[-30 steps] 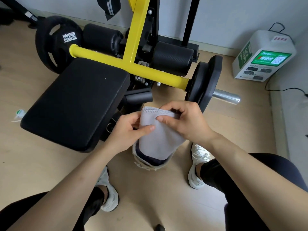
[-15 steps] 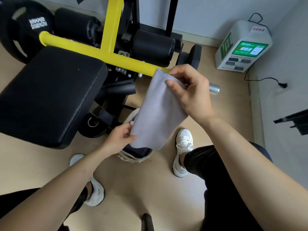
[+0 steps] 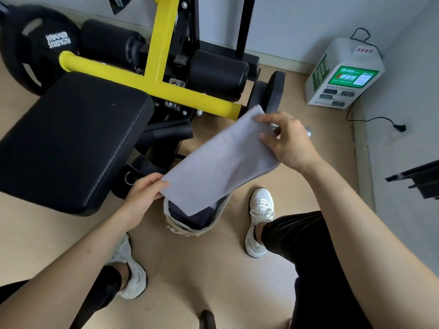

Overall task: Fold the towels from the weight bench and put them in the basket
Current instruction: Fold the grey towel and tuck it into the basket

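A folded light grey towel [image 3: 218, 162] is stretched flat between both hands, tilted from upper right down to lower left. My right hand [image 3: 287, 141] pinches its upper end. My left hand [image 3: 145, 193] grips its lower left corner. Directly under the towel's lower edge stands a small beige fabric basket [image 3: 190, 230] on the floor, with dark folded cloth [image 3: 202, 216] inside it. The black padded seat of the weight bench [image 3: 71, 141] lies to the left with no towel on it.
The yellow frame bar [image 3: 147, 81] and black roller pads [image 3: 216, 74] stand behind the towel, with a weight plate [image 3: 40, 55] at far left. A white box with a green screen [image 3: 344, 74] and its cable sit by the right wall. My white shoes [image 3: 260, 219] flank the basket.
The towel went from bunched between both hands to spread flat and slanted. My right hand lifted its end up and right, my left hand drew the other corner down and left.
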`<act>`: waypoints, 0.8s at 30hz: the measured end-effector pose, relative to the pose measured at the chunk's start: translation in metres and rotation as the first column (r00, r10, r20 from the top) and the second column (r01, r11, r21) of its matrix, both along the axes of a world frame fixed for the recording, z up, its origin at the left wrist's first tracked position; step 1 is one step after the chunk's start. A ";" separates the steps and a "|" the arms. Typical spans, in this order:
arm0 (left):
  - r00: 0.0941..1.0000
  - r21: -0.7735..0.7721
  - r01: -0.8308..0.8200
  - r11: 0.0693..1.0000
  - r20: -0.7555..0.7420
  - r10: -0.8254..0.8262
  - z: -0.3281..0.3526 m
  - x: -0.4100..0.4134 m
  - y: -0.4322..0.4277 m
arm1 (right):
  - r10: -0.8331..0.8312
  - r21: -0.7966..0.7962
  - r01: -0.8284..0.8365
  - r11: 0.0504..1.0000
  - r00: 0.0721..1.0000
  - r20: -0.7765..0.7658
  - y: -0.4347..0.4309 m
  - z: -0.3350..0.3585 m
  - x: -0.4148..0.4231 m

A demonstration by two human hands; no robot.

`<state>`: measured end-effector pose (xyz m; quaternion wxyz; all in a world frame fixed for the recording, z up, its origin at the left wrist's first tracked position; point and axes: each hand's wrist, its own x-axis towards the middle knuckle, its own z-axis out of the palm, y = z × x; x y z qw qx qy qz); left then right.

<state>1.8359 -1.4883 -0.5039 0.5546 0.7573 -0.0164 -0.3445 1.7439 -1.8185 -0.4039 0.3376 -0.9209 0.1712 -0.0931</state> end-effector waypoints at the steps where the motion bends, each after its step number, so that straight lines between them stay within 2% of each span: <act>1: 1.000 -0.013 -0.028 1.000 0.004 0.028 0.005 0.001 0.000 | 0.038 -0.016 -0.038 0.999 0.998 -0.046 0.000 -0.001 0.000; 4: 0.994 -0.025 -0.110 0.994 -0.005 0.110 0.022 0.001 0.000 | 0.127 -0.048 -0.132 0.990 0.988 -0.094 0.005 -0.005 0.000; 11: 0.967 -0.089 -0.247 0.965 -0.089 0.240 0.056 0.000 -0.014 | 0.328 0.073 -0.336 0.939 0.939 0.104 0.043 -0.010 0.001; 14: 0.956 -0.142 -0.266 0.954 -0.163 0.243 0.062 -0.003 -0.020 | 0.390 0.128 -0.399 0.908 0.916 0.096 0.067 -0.018 0.002; 18: 0.948 -0.188 -0.271 0.944 -0.224 0.228 0.067 -0.006 -0.031 | 0.462 0.095 -0.470 0.877 0.882 0.095 0.093 -0.032 0.004; 24: 0.945 -0.195 -0.253 0.948 -0.258 0.199 0.072 -0.011 -0.038 | 0.454 0.136 -0.467 0.874 0.883 0.117 0.111 -0.035 0.007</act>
